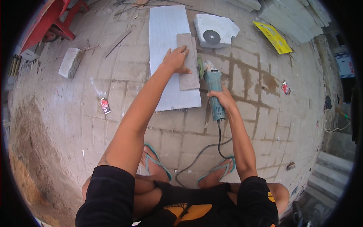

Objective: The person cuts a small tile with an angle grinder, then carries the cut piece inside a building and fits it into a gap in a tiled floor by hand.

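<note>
Two bare hands are at the white panel (168, 30) on the paved floor (124, 75). The brown-grey strip (188, 80) lies along the panel's right part, and the left hand (177, 60) rests on it, fingers spread apart, gripping nothing. Just right of the panel, the right hand (223, 96) is wrapped around the angle grinder (214, 81); its green disc (200, 68) stands close by the strip's edge, though whether they touch or the disc spins I cannot tell. The chief risk, I judge, is the left thumb, which points at the disc: a kick of the grinder or a slip of the strip, steadied only by that palm, could bring them together. The black cord (219, 140), looping on the near side of the panel by the sandals (157, 160), could snag a foot and jerk the tool. As for containers, a yellow packet (274, 38) lies flat well right of the panel and a small red packet (105, 106) left of its near end; their contents are hidden
</note>
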The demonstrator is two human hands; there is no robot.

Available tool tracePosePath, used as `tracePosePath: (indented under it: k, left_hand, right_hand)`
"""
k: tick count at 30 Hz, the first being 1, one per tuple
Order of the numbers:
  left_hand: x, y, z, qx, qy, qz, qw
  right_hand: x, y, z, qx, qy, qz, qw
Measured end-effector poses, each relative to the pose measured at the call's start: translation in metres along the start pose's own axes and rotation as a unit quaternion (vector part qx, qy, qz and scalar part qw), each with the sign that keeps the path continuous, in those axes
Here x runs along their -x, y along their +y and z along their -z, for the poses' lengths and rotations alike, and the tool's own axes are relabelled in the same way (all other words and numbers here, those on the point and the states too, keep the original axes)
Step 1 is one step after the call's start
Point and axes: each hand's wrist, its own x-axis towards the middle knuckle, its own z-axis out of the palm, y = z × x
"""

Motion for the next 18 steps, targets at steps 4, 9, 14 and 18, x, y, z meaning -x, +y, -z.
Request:
tracePosePath:
  k: [4,9,14,18]
  left_hand:
    - [0.000,0.000,0.000,0.000,-0.005,0.002,1.000]
    - [0.001,0.000,0.000,0.009,-0.002,-0.003,1.000]
    - [0.001,0.001,0.002,0.008,-0.004,-0.003,1.000]
    - [0.001,-0.002,0.001,0.015,-0.006,-0.001,1.000]
  right_hand:
    - [0.006,0.003,0.002,-0.006,-0.013,-0.006,1.000]
    - [0.007,0.010,0.003,0.004,0.001,0.013,1.000]
    - [0.015,0.010,0.001,0.006,0.003,0.023,1.000]
    - [0.022,0.001,-0.006,-0.006,0.022,0.008,1.000]
